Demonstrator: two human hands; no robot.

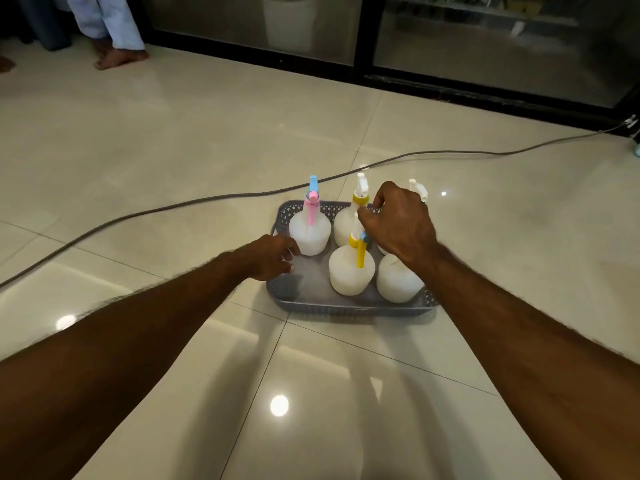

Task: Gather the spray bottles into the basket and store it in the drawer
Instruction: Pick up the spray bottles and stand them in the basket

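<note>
A grey perforated basket point(346, 308) sits on the tiled floor with several white spray bottles standing in it. One bottle with a pink and blue trigger point(310, 233) is at the back left, and a yellow-collared one point(343, 223) is at the back middle. A yellow-trigger bottle point(349, 271) stands front middle, beside another bottle point(398, 282) at the front right. My left hand point(272, 258) curls over the basket's left rim. My right hand point(398, 220) is curled over the head of the back right bottle, whose white nozzle point(419, 190) pokes out behind my hand.
A grey cable point(173, 207) runs across the floor just behind the basket. Black-framed glass doors point(363, 36) line the back. Another person's bare feet point(117, 55) stand at the far left. No drawer is in view.
</note>
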